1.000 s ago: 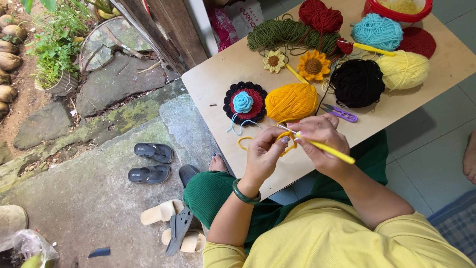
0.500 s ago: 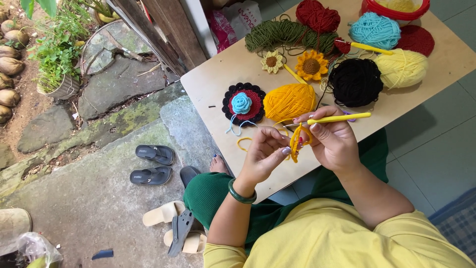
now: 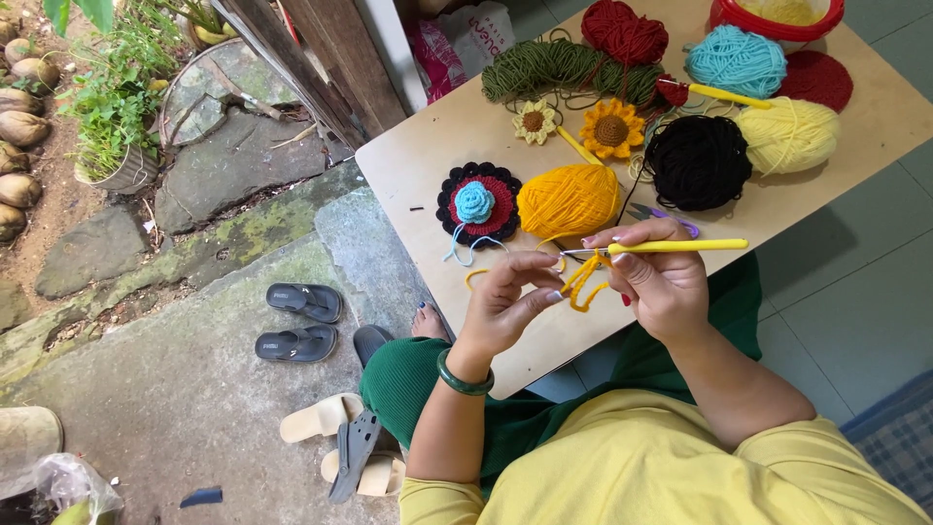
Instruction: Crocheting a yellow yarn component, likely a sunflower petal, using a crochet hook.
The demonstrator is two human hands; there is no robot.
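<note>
**Two hands on one crochet hook and a strand of golden yarn**

Head view, with every place given relative to the golden-yellow yarn ball (image 3: 568, 200) on the wooden table (image 3: 418, 165).

The right hand (image 3: 661, 282), just below and right of that ball, is closed around one yellow crochet hook (image 3: 671, 247), held level with its metal tip pointing left. The left hand (image 3: 510, 301), below the ball, has its fingers curled, thumb and forefinger pinching the small golden crochet piece (image 3: 583, 282) that hangs between the two hands at the hook's tip. One strand runs from this piece up to the ball.

Yarn count: five balls and one loose skein. Besides the golden one there is one black ball (image 3: 698, 161) just right of it, one pale yellow ball (image 3: 789, 136) farther right, one turquoise ball (image 3: 736, 60) up and right, one dark red ball (image 3: 624, 31) above, and the green skein (image 3: 554, 70) above.

Finished pieces: one round black-and-red rosette with a turquoise centre (image 3: 477, 204) just left of the ball, two crocheted flowers above it, a small cream flower (image 3: 534, 122) and an orange sunflower (image 3: 611, 129), and one flat red disc (image 3: 818, 80) far right. A second yellow hook (image 3: 724, 95) lies by the turquoise ball. One red bowl (image 3: 776, 21) sits at the top right.

On the ground to the lower left lie two dark sandals (image 3: 301, 321).
</note>
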